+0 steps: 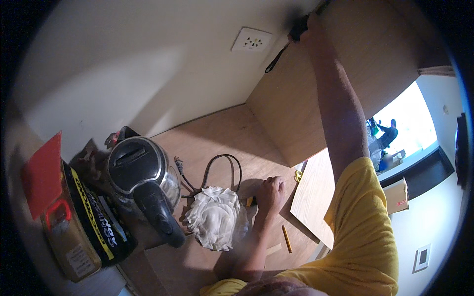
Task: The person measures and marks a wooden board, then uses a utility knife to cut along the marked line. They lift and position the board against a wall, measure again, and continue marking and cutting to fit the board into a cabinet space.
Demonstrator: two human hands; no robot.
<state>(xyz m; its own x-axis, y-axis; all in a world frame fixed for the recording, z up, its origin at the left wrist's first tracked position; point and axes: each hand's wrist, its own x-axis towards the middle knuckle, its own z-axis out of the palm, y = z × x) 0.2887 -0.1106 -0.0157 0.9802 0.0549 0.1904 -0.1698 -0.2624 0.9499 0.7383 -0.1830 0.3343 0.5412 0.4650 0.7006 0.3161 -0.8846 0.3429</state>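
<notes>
High up by the top edge of an upright wooden panel (291, 93), my right hand (309, 32) is closed around a small dark object (298, 29). A black strap loop (276, 59) dangles from it along the wall; its kind is too dark to tell. My left hand (271, 193) rests curled on the wooden surface (217, 133), its fingers closed and their inside hidden. A small yellow-and-black thing (251, 201) pokes out beside its wrist. Left of that hand lies a bunched white cloth (215, 217), next to a black cord with a plug (178, 165).
An electric kettle (138, 167) stands left of the cloth, beside a box with a black-and-yellow side (91, 217). A pencil (287, 239), yellow scissors (298, 175) and a loose pale board (313, 197) lie to the right. A socket plate (252, 39) is on the wall.
</notes>
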